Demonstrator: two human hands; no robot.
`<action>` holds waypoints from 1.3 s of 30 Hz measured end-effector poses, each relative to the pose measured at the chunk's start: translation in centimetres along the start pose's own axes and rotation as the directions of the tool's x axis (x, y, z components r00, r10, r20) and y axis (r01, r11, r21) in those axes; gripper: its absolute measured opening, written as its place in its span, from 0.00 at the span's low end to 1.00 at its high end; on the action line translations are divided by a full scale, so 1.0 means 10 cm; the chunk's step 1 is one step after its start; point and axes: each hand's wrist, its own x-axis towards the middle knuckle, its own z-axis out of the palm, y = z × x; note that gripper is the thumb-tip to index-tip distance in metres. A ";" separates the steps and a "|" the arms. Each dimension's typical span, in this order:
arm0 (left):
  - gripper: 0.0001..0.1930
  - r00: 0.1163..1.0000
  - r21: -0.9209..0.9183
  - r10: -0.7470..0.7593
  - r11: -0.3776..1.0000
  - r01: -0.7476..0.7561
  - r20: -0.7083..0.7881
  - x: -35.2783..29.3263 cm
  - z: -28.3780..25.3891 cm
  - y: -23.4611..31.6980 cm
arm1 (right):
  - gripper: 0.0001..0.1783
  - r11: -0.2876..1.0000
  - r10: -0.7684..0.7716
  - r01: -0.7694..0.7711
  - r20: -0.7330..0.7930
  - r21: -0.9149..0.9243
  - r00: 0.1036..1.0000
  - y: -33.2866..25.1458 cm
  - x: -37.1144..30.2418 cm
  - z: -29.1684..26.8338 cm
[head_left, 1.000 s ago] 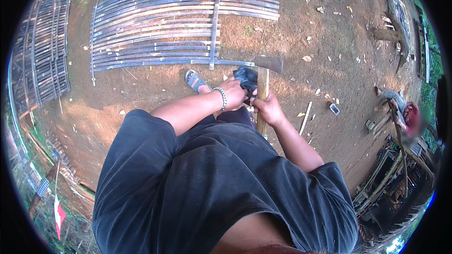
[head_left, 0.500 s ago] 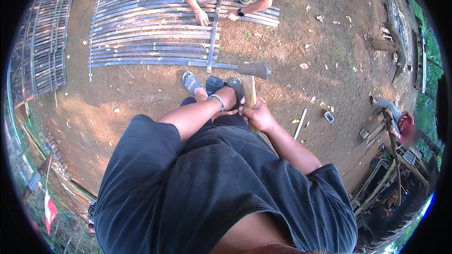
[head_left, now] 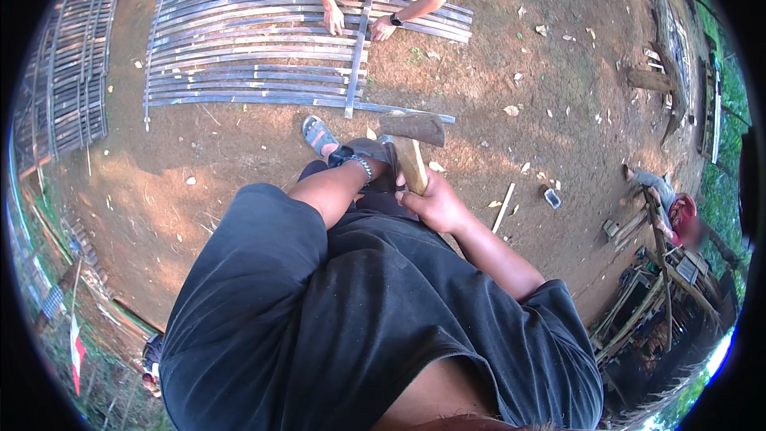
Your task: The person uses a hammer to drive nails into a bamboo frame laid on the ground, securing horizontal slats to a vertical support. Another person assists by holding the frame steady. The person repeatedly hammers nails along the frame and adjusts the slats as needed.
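My right hand [head_left: 433, 201] is closed around the wooden handle of an axe [head_left: 411, 164] in front of my lap. The broad, dark metal axe head [head_left: 412, 128] is uppermost, its wide end toward the right. My left hand [head_left: 372, 166], with a braided bracelet at the wrist, reaches down beside the handle, just below the axe head. Its fingers are in shadow and mostly hidden. Something black [head_left: 341, 156] shows next to it, too dark to name. My sandalled left foot [head_left: 319, 136] rests on the dirt to the left.
Ahead lies a panel of split bamboo slats [head_left: 255, 48] with a crosspiece [head_left: 361, 44]. A co-worker [head_left: 383, 0] crouches over its right end, both hands on it. Another slatted panel [head_left: 76, 64] stands at left. A person [head_left: 670, 203] is near piled wood [head_left: 638, 311] at right.
The axe head has shifted left and slightly down, its handle now leaning. My left hand has moved a little left and up. The co-worker's hands have shifted slightly along the crosspiece.
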 end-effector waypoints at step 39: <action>0.17 0.990 0.152 0.139 0.978 -0.142 0.029 -0.37 -0.21 -0.06 | 0.13 0.992 0.033 -0.035 0.019 0.124 0.999 0.09 0.14 -0.13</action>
